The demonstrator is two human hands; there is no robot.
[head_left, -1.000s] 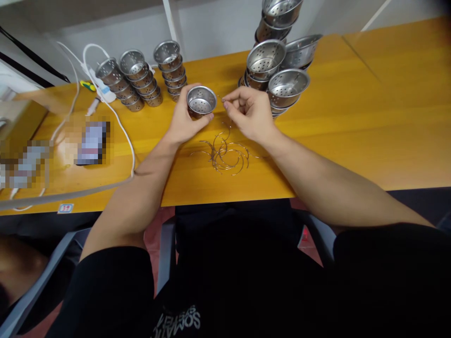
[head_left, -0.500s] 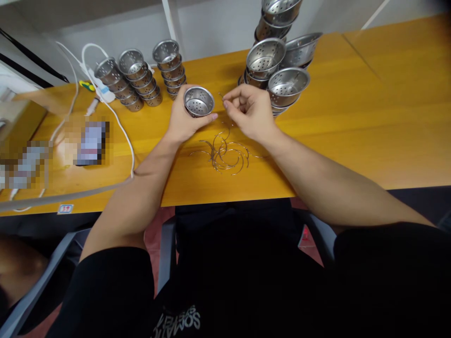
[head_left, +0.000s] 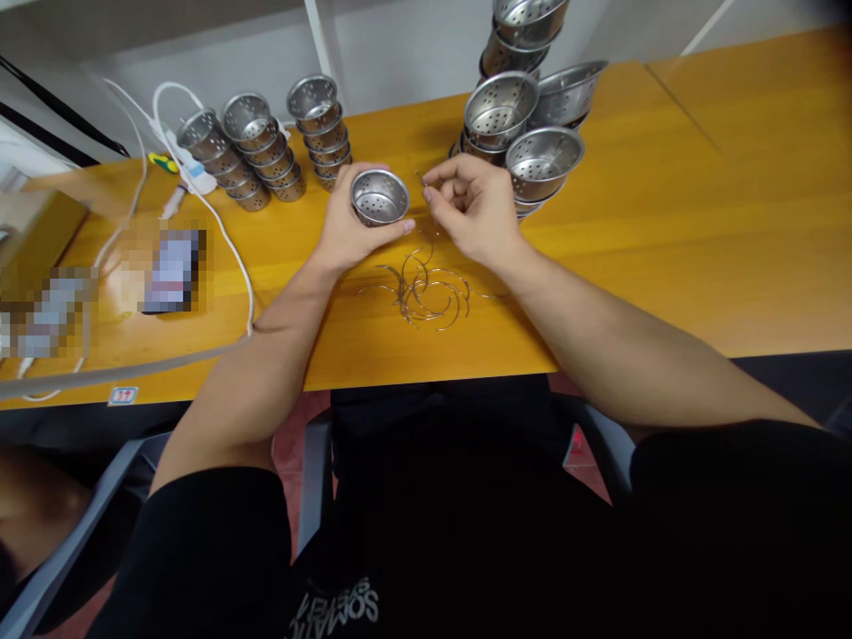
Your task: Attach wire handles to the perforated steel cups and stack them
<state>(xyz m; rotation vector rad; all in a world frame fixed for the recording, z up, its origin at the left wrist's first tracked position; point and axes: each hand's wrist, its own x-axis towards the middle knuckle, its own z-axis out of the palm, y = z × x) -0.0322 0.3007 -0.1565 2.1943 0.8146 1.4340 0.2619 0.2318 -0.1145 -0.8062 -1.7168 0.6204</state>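
Observation:
My left hand [head_left: 350, 222] is wrapped round a small perforated metal cup [head_left: 379, 197], its open mouth tilted up toward me. Just to the right of the cup, my right hand [head_left: 476, 204] pinches a thin wire [head_left: 420, 177] between thumb and forefinger; only its tip shows, apart from the cup rim. Below the two hands, a loose heap of curved thin wires [head_left: 429, 293] lies on the wooden table [head_left: 698, 240]. Behind my right hand stand stacks of larger perforated metal cups [head_left: 544, 164].
Stacked small perforated cups [head_left: 256, 133] stand at the back left. A white cable [head_left: 232, 240] loops across the table near a power strip [head_left: 200, 176] and a blurred-out phone [head_left: 174, 271]. Part of another person [head_left: 33, 524] shows at the lower left.
The cup in my left hand has shifted slightly right and toward me, and its tilt has changed a little. My right hand keeps its pinch, nearly in place.

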